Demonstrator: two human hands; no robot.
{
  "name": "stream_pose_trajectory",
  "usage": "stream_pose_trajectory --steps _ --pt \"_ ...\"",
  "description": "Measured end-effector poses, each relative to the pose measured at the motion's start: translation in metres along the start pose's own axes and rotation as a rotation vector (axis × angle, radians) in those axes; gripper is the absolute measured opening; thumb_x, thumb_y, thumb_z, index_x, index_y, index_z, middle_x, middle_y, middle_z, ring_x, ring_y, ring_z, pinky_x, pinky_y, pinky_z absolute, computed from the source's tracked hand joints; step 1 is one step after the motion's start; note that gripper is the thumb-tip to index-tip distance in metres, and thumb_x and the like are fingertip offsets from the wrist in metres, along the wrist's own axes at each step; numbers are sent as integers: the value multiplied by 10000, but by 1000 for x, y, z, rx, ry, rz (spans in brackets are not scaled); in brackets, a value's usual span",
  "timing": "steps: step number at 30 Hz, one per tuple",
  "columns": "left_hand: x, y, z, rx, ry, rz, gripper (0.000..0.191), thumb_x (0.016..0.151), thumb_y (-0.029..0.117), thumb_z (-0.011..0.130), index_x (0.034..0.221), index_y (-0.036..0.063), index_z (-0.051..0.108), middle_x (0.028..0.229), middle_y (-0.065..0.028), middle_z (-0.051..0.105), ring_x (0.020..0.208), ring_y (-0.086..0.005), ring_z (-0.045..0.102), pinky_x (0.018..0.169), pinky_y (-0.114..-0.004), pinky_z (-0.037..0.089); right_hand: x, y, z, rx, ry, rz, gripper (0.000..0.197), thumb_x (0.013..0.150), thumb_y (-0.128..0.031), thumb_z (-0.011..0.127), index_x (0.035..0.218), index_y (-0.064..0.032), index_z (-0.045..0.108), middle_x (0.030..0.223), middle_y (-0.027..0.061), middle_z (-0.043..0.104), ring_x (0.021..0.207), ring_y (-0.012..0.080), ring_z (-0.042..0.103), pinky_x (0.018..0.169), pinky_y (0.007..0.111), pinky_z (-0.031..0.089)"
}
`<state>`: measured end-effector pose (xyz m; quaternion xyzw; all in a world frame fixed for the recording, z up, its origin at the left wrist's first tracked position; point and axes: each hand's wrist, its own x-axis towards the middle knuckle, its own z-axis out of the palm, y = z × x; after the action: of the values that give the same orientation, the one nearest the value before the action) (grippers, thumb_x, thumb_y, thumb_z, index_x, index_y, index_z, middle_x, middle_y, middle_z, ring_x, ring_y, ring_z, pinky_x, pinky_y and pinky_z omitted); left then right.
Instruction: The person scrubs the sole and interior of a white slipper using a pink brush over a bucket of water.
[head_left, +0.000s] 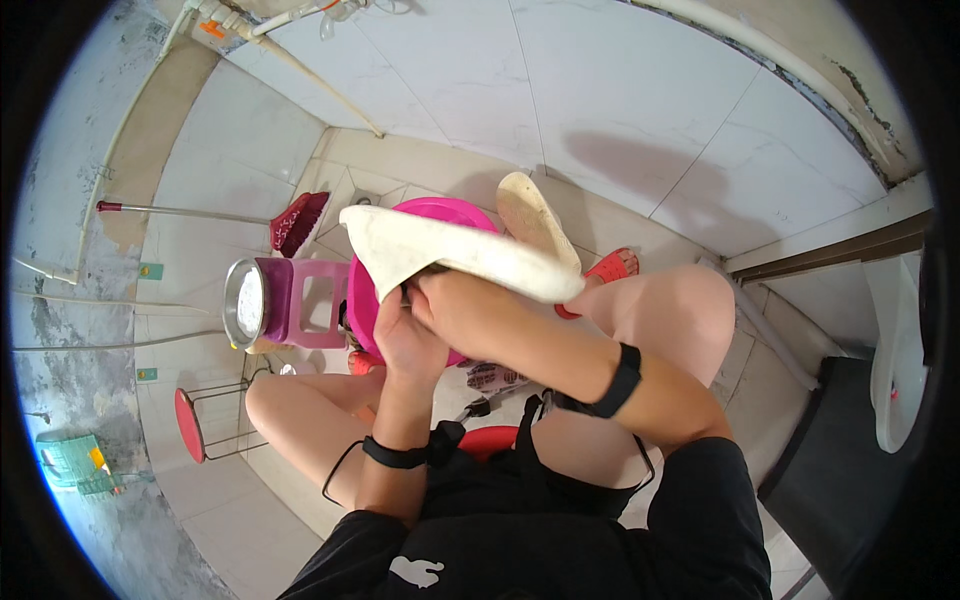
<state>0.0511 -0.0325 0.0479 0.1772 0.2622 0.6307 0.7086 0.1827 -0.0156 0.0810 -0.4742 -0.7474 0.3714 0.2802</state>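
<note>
A white slipper (450, 244) with a wide strap is tilted above a bright pink basin (457, 211). My left hand (409, 341) grips the lower edge of the strap. My right hand (454, 307) reaches across to the strap opening, its fingers largely hidden under the slipper. Something small and dark shows between the hands, too covered to name. A second slipper (534, 214), its broad beige side showing, leans at the basin's far right rim. What the basin holds is mostly hidden by the slipper and my hands.
To the left, a metal bowl (246, 304) sits against a pink plastic stool (319, 304). A red broom (296, 225) leans at the wall beyond. A round red-topped stool (190, 426) stands nearer. A white basin (896, 367) and dark panel (832, 465) are at right.
</note>
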Motion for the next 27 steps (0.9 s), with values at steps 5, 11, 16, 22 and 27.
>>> stream_pose_trajectory --steps 5,11,16,22,27 --pt "1 7 -6 78 -35 34 458 1061 295 347 1465 84 399 1461 -86 469 1346 -260 441 1143 -407 331 -9 -6 -6 170 40 -24 327 957 -232 521 1183 -20 625 1073 225 673 926 391 652 821 490 518" --pt "3 13 -11 138 -103 32 471 1062 322 335 1476 104 385 1471 -65 460 1366 -250 424 1156 -415 308 -8 5 6 217 85 -69 304 950 -216 521 1114 -1 659 1054 225 686 917 405 657 826 474 520" --pt "-2 -16 30 139 168 -2 486 1061 343 319 1467 87 394 1458 -86 470 1356 -271 431 1148 -422 320 12 15 0 80 -58 126 347 978 -250 478 1148 -12 664 1103 223 678 996 391 649 872 471 506" --pt "6 3 -5 80 -160 -30 481 1063 344 322 1461 87 403 1452 -87 477 1350 -271 435 1144 -429 322 -2 0 -29 164 -123 60 344 976 -245 466 1113 -4 670 1083 233 676 947 398 653 849 477 509" --pt "2 -8 10 110 55 -1 436 1066 317 318 1400 91 483 1399 -92 537 1298 -270 492 1120 -431 358 8 8 2 273 52 13 325 971 -222 471 1082 22 653 1061 238 675 989 383 642 886 448 493"
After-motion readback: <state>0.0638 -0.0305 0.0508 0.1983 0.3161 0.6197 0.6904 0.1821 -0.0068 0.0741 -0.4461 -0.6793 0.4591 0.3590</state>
